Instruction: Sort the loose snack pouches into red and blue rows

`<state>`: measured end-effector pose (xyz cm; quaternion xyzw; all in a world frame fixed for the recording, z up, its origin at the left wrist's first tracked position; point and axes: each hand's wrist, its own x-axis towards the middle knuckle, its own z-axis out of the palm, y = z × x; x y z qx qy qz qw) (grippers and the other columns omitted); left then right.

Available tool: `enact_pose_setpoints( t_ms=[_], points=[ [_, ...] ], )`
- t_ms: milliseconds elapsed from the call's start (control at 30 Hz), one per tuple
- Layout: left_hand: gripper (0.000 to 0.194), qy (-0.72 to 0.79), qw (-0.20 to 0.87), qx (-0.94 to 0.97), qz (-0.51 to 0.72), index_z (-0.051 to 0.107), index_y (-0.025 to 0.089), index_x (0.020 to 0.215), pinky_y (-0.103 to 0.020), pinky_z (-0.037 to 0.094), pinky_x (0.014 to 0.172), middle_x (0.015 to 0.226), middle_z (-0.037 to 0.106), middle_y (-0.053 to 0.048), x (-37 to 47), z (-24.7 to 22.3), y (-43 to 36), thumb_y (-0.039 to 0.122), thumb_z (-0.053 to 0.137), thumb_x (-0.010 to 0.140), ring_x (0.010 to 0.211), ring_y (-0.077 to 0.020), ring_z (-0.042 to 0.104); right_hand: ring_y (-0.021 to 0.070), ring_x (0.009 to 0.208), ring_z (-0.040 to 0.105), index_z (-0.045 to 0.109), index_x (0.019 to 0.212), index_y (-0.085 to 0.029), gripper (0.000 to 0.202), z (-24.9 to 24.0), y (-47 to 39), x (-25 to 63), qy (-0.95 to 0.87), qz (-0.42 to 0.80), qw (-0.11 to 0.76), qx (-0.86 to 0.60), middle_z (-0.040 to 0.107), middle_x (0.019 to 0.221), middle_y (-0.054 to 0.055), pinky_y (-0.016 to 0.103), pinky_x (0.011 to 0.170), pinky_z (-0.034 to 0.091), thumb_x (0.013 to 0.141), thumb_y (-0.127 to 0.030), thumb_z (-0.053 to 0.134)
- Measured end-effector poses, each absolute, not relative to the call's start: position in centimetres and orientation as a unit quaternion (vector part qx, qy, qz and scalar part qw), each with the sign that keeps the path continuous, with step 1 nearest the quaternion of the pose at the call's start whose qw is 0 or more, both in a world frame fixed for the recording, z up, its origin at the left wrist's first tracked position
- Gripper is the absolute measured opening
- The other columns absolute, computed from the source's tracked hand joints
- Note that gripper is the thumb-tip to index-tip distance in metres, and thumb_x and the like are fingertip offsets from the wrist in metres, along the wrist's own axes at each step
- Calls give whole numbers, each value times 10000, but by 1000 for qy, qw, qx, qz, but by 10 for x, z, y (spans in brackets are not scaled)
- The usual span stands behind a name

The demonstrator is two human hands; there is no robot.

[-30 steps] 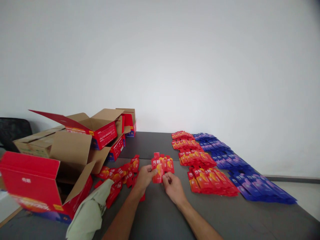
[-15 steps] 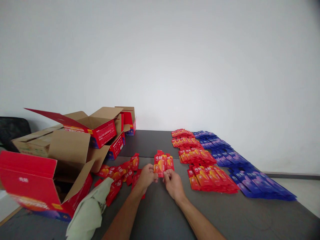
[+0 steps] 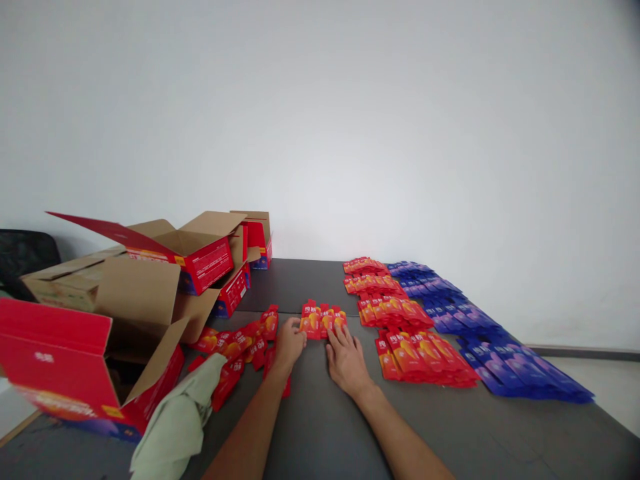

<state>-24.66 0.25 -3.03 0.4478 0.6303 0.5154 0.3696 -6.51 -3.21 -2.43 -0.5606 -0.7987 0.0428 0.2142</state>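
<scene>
A short overlapping row of red packets [image 3: 311,320] lies on the dark table in front of me. My left hand [image 3: 291,341] is at the row's left end, its fingertips closed on the edge of the leftmost packet. On the right side, my right hand [image 3: 346,360] rests with fingers spread, the tips touching the row's lower right part. Loose red packets [image 3: 235,347] lie in a jumble left of my left hand. Right of my right hand are fanned stacks of red packets [image 3: 420,357] and, beyond them, blue packets [image 3: 520,367].
Open red cartons [image 3: 55,360] with brown flaps crowd the left side, one atop others [image 3: 207,263]. A pale green cloth [image 3: 175,427] lies by the nearest carton. The dark table [image 3: 320,427] reaches back to a white wall; a black chair stands far left.
The packets between my hands have spread into a wider row, the leftmost having moved left. My right hand has opened from a pinch and lies flatter; my left hand has shifted slightly left.
</scene>
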Motion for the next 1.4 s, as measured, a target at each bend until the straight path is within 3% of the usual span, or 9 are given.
enact_pose_setpoints(
  t_ms=[133,233,400,533,800,1067,1267,1400],
  points=[
    [388,667,281,529,443,642,140,1131,-255,475,716,807,724,-54,-241,-23,5,126,597,746,750,-173,666,263,1428,256,394,1455,-245,492,-26,-34,-66,-803,63,188,-562,342,1536,80,498,1123,194,980,-336,308],
    [327,679,203,600,371,688,144,1103,-290,441,863,1023,719,-116,-235,-18,1,135,528,818,978,-211,641,267,1431,247,387,1459,-244,493,-24,-35,-65,-804,66,186,-561,329,1542,79,505,1124,186,984,-340,297],
    [345,713,92,649,248,691,158,1129,-332,379,955,1059,676,-149,-228,-13,-8,158,456,876,1058,-239,579,261,1434,241,381,1464,-230,498,-20,-37,-65,-805,66,181,-562,323,1543,88,512,1130,167,985,-336,294],
    [369,685,80,686,232,664,206,1179,-365,317,1024,1191,636,-116,-225,-11,-13,154,454,880,1159,-233,513,261,1437,235,371,1468,-234,500,-19,-37,-65,-803,71,178,-564,315,1546,88,539,1127,156,983,-326,291],
    [342,676,90,696,226,654,247,1197,-404,339,993,1274,599,-102,-218,-17,-16,257,484,900,1143,-271,493,276,1433,241,400,1452,-229,496,-18,-36,-60,-800,78,179,-568,341,1533,98,554,1120,152,985,-358,290],
    [386,679,84,695,221,618,241,1248,-410,351,971,1310,576,-106,-213,-10,-24,230,419,917,1139,-280,480,278,1437,223,385,1456,-244,494,-23,-34,-60,-799,76,183,-568,330,1539,94,573,1108,154,987,-354,280],
    [488,711,41,681,168,519,239,1349,-441,337,987,1408,489,-114,-214,0,-41,201,466,865,1226,-310,426,288,1445,185,422,1432,-249,474,-20,-37,-65,-800,50,202,-563,336,1538,82,517,1110,184,977,-335,323],
    [465,766,-3,633,114,563,214,1265,-517,320,1004,1371,488,-148,-227,6,-54,212,537,801,1261,-345,391,306,1405,256,497,1374,-228,441,-11,-45,-69,-808,36,234,-540,393,1503,87,483,1090,249,966,-318,356]
  ],
)
